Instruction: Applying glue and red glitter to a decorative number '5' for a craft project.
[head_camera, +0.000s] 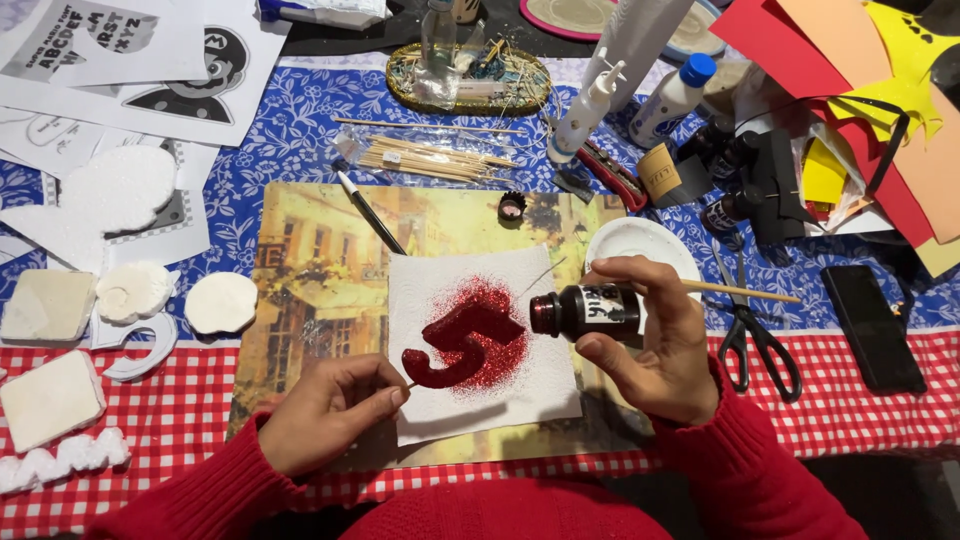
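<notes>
My right hand (655, 345) grips the tipped glitter bottle (585, 312) over the red foam number (460, 345) on the napkin (480, 340); left hand (325, 410) pinches its stick. Mostly coated, I'd judge; loose glitter remains.

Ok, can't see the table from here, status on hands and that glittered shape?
Left hand pinching a thin stick stuck into the red glitter shape. Right hand holds small dark bottle tipped sideways over it. Shape lies on white paper. Nothing blocking.

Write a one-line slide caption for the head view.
Right hand tips a small dark bottle toward a red glittered numeral on white paper; left hand pinches its stick.
</notes>
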